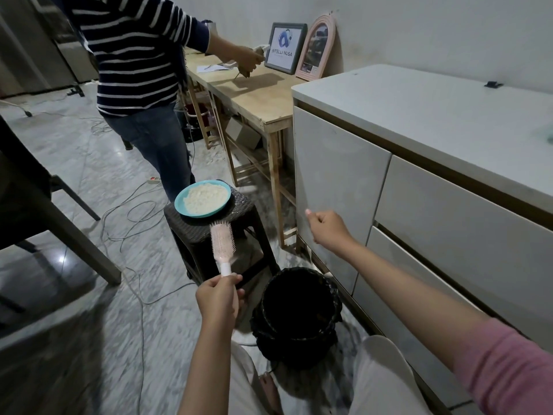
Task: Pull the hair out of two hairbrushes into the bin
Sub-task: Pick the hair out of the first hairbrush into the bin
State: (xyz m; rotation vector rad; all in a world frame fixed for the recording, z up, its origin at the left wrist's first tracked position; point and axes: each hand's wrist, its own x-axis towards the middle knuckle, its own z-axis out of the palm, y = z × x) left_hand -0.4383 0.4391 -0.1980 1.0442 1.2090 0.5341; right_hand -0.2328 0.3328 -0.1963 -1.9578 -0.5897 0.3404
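My left hand [218, 298] grips the hairbrush [223, 245] upright beside the bin [299, 316]; my right hand [327, 227], fingers curled, perhaps pinching hair, hovers beyond it.

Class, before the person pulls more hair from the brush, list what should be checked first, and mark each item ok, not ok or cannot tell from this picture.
1. Brush held firmly: ok. The left hand grips the handle of the pink hairbrush, head up.
2. Bin within reach: ok. The black bin stands open just right of the brush.
3. Brush above the bin: not ok. It is over the dark stool edge.
4. Right hand free to pluck: cannot tell. The right hand has curled fingers; any hair in them is too fine to see.
5. Hair left in bristles: cannot tell.
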